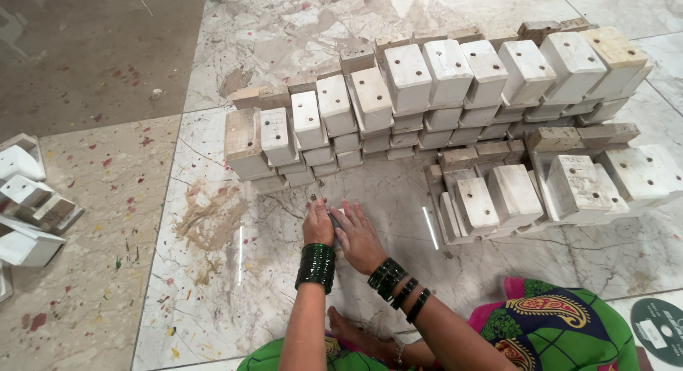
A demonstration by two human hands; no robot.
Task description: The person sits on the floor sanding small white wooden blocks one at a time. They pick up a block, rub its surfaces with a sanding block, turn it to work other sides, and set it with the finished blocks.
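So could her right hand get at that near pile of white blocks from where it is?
Probably yes. The right hand rests on the floor beside the left hand, and only bare marble lies between it and the near pile. Nothing blocks the way.

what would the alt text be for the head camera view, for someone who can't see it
Seen from above, a person's left hand and right hand, wrists in green bangles, press together on a small object on the marble floor. Behind them stand stacked rows of white-painted wooden blocks with drilled holes.
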